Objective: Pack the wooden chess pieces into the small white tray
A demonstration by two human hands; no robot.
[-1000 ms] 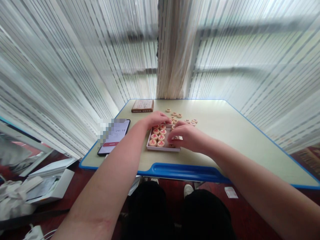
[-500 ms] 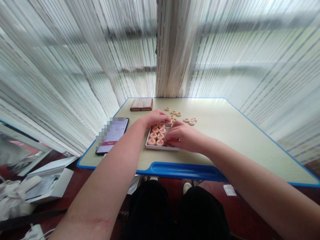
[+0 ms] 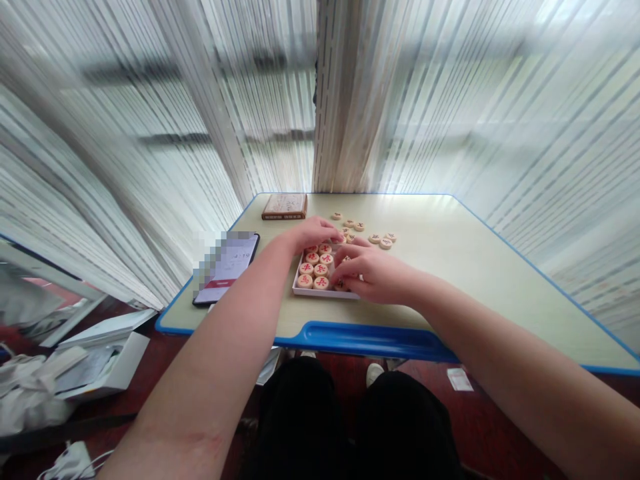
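A shallow white box (image 3: 325, 293) holds round wooden Chinese chess pieces. Red characters mark the two columns on its left, such as the piece (image 3: 321, 283) at the near edge. My left hand (image 3: 316, 231) reaches over the far end of the box, its fingers closed at a Chinese chess piece (image 3: 342, 239). Over the right side of the box, my right hand (image 3: 373, 270) curls its fingers round pieces with darker characters, which it partly hides. Loose pieces lie just beyond, among them one (image 3: 359, 227) behind my hands and one (image 3: 385, 243) to the right.
On the pale table (image 3: 475, 287) with a blue rim, a phone (image 3: 227, 267) lies left of my left forearm. A brown flat box (image 3: 285, 207) rests at the back left. Along the near edge runs a blue tray groove (image 3: 370, 339). Striped curtains (image 3: 270, 87) hang behind.
My right hand's fingers have lifted and spread slightly, showing dark-marked pieces beneath them in the box. The left hand stays near the far end. The view has shifted slightly.
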